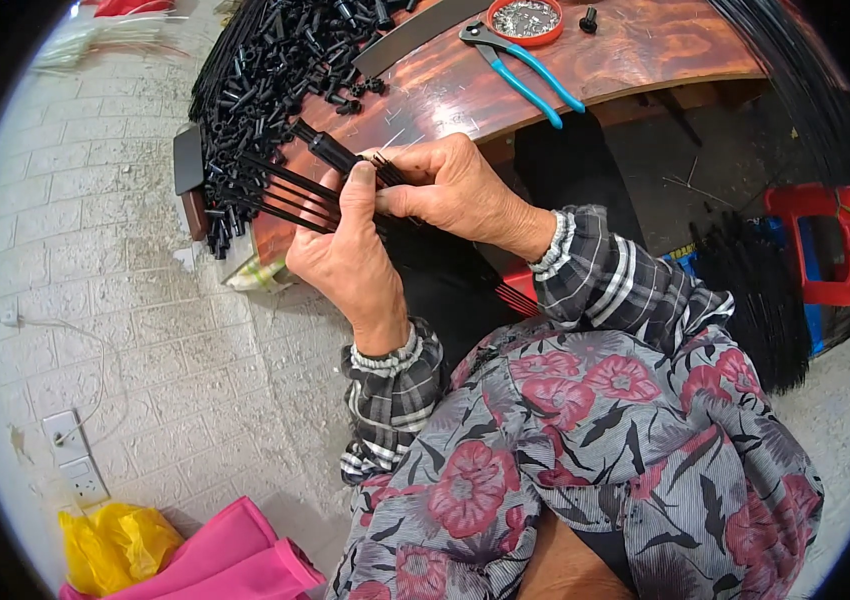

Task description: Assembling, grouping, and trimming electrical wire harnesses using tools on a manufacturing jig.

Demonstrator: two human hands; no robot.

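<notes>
**Both hands closed on a bundle of thin black rods at a wooden workbench**

Head view: Left hand [350, 258] raised upright, thumb pressed flat across a fan of thin black rods [280, 190], fingers curled behind them in a firm grip. Right hand [445, 185] just beside it, touching at the thumbs, fingers folded down and pinching the same rods where they gather into a black sleeve [330, 150]. Rods spreading out leftward from the fingertips, their far ends reaching toward a heap of small black plastic tubes [265, 75] piled on the reddish wooden bench [545, 70]. Lower ends of the rods running down past the right wrist toward the lap, partly hidden by the checked cuffs.

Beyond the fingers, well apart on the bench top: blue-handled pliers [525, 72], a round orange dish [525, 20] of small metal pieces, a flat dark strip [415, 35] and a single black cap [588, 18]. Right of the right forearm, a thick bunch of long black rods [755, 290] standing by a red plastic stool [830, 245]. Below and left of the left hand, pale brick-pattern floor, a white power strip [75, 455] with its cable, a yellow bag [115, 545] and pink cloth [235, 560]. Floral apron [595, 450] filling the lower right.
</notes>
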